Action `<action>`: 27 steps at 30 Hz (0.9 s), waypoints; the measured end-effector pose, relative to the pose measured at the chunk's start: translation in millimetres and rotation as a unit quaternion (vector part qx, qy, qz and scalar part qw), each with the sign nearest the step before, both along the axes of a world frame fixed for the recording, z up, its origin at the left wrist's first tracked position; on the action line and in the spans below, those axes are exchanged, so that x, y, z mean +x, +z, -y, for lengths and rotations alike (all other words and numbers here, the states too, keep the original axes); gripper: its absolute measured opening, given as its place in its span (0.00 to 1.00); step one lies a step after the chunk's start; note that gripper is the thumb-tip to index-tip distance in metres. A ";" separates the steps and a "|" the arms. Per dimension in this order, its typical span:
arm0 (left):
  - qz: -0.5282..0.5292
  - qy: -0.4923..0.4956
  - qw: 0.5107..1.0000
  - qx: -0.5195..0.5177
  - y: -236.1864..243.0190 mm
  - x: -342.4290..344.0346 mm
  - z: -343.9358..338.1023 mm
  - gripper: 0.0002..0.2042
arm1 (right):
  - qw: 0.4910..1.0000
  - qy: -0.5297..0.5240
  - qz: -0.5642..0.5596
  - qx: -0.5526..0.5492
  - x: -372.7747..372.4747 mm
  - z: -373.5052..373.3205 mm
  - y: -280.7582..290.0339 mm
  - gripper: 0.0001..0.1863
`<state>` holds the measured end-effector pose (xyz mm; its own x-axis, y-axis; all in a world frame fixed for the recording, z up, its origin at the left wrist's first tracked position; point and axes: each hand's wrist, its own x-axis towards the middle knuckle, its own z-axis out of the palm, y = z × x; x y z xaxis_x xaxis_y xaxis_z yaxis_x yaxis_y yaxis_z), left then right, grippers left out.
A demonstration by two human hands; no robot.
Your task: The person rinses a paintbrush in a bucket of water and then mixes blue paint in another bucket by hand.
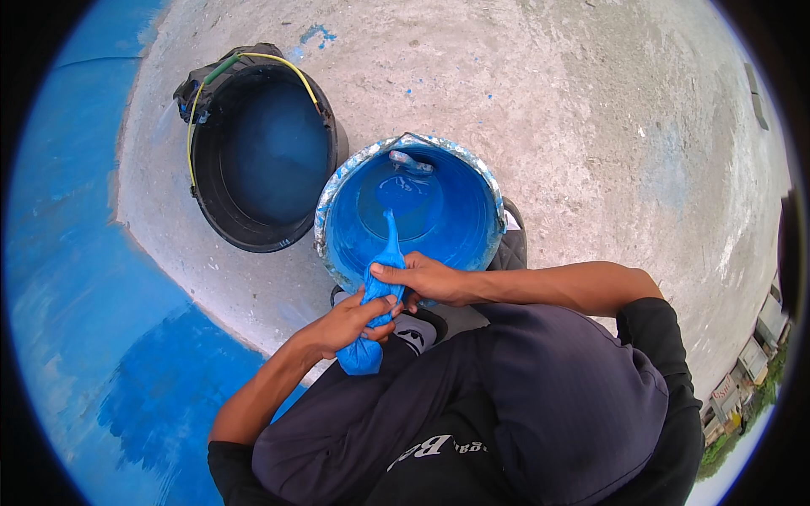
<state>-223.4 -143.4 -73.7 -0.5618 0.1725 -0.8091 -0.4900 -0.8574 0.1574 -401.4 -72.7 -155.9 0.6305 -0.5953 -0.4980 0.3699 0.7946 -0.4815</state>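
Both of my hands are closed round a soft blue plastic bag (376, 293), apparently full of paint. My left hand (348, 325) grips its lower middle, and its bulging bottom hangs below the fingers. Higher up, my right hand (434, 280) pinches the bag with thumb and fingers. The bag's narrow end points over a paint bucket (472, 211), where a thin blue strand shows at the tip. Blue paint coats the bucket's inside and lies at its bottom. A pale, paint-smeared handle (411, 162) leans inside the far wall; its lower part is hidden.
Left of the paint bucket stands a black bucket (336, 139) holding cloudy bluish liquid, with a yellow-green wire handle (295, 67) and dark plastic at its rim. The concrete floor (574, 126) has blue spatters. A blue-painted surface (76, 253) runs along the left.
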 end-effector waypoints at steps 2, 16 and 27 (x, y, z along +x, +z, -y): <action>0.004 -0.003 1.000 -0.010 2.0 -2.9 1.8 0.11 | 1.000 -0.014 0.002 -0.002 0.9 -0.4 0.2 0.31; 0.009 -0.017 0.999 -0.037 1.3 -4.0 1.0 0.11 | 0.999 -0.030 0.016 0.039 3.3 -1.1 -2.8 0.29; -0.003 -0.020 0.998 -0.055 1.7 -3.8 -1.5 0.11 | 0.999 -0.014 0.016 0.030 -3.7 0.4 3.0 0.30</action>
<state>-227.2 -141.9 -72.0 -0.5606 0.1051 -0.8214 -0.5223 -0.8146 0.2523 -405.1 -73.1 -152.9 0.6304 -0.5830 -0.5126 0.4068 0.8105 -0.4215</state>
